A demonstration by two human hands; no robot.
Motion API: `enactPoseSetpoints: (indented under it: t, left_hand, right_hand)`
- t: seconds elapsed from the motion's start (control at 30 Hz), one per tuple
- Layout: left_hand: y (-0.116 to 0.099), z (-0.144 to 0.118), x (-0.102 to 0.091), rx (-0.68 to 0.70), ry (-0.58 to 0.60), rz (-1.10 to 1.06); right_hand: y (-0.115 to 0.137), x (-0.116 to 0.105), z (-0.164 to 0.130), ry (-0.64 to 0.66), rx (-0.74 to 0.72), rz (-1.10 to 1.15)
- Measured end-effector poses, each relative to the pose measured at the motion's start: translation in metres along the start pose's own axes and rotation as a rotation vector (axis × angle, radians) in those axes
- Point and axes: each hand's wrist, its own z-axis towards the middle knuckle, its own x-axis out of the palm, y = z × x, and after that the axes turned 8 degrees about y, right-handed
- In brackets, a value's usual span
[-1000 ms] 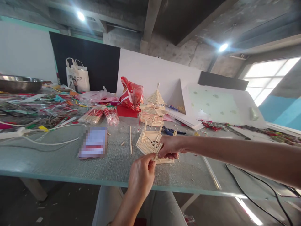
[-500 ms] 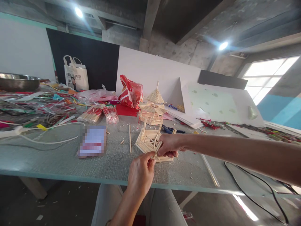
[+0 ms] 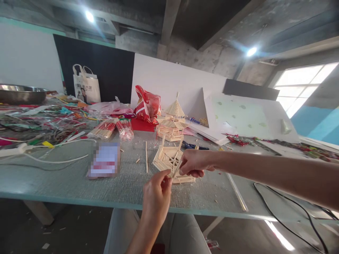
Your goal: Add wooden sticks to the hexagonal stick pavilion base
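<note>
The stick frame lies on the table (before the stick tower).

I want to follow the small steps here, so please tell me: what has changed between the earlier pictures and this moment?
The left hand has drawn slightly down and left, so its fingertips are now a little apart from the right hand. The thin stick remains pinched, now mainly in the right hand's grip, its lower end by the left fingertips. The unfinished stick frame, the finished pavilion model and the table have not moved.
</note>
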Motion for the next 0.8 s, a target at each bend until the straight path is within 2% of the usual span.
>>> enactPoseSetpoints:
  t: [0.1, 0.23, 0.37, 0.6, 0.7, 0.8]
  left_hand:
    - [-0.013, -0.013, 0.003, -0.073, -0.013, -0.208]
    - [-0.032, -0.03, 0.015, -0.162, 0.081, -0.446]
    - [-0.042, -0.042, 0.031, -0.232, 0.062, -0.664]
    - [-0.052, -0.045, 0.049, -0.224, -0.021, -0.613]
    - [-0.057, -0.045, 0.055, -0.207, -0.041, -0.622]
    - [-0.058, -0.046, 0.06, -0.166, -0.055, -0.636]
  right_hand:
    - [0.002, 0.013, -0.024, -0.011, -0.045, 0.089]
    - [-0.005, 0.038, -0.053, -0.019, -0.132, 0.199]
    - [-0.022, 0.055, -0.071, -0.116, -0.156, 0.188]
    - [-0.053, 0.08, -0.078, -0.361, -0.361, 0.097]
    - [-0.064, 0.076, -0.094, -0.529, -0.491, -0.102]
    - [-0.088, 0.043, -0.115, -0.761, -0.472, -0.298]
